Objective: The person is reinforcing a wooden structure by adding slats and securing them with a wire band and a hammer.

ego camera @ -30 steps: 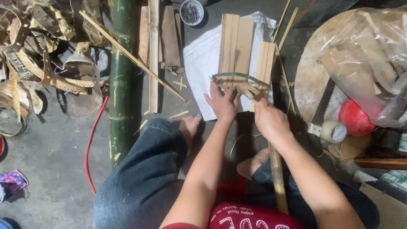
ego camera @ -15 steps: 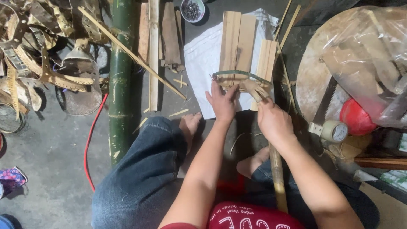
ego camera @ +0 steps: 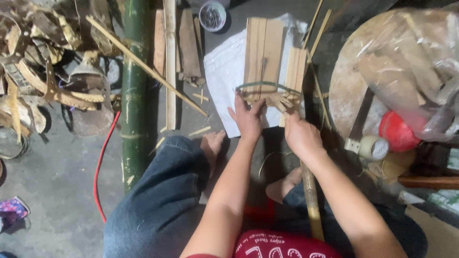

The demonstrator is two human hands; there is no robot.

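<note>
Several flat bamboo slats (ego camera: 263,52) lie side by side on a white sheet (ego camera: 224,71) on the floor in front of me. A thin green bamboo strip (ego camera: 260,85) curves across them. My left hand (ego camera: 247,118) presses on the near ends of the slats, fingers spread. Just to its right, my right hand (ego camera: 300,135) grips small bamboo pieces (ego camera: 283,102) at the slats' near edge, beside a narrower slat (ego camera: 294,69). A bamboo stick (ego camera: 311,200) runs under my right forearm.
A thick green bamboo pole (ego camera: 134,95) lies on the left beside a red hose (ego camera: 100,167) and a heap of bamboo scraps (ego camera: 43,62). A small tub of nails (ego camera: 212,15) sits at the top. A round board with plastic wrap (ego camera: 397,62), a red object (ego camera: 397,131) and a tape roll (ego camera: 374,147) are at right.
Both hands have stayed at the near ends of the slats with only slight shifts of the fingers.
</note>
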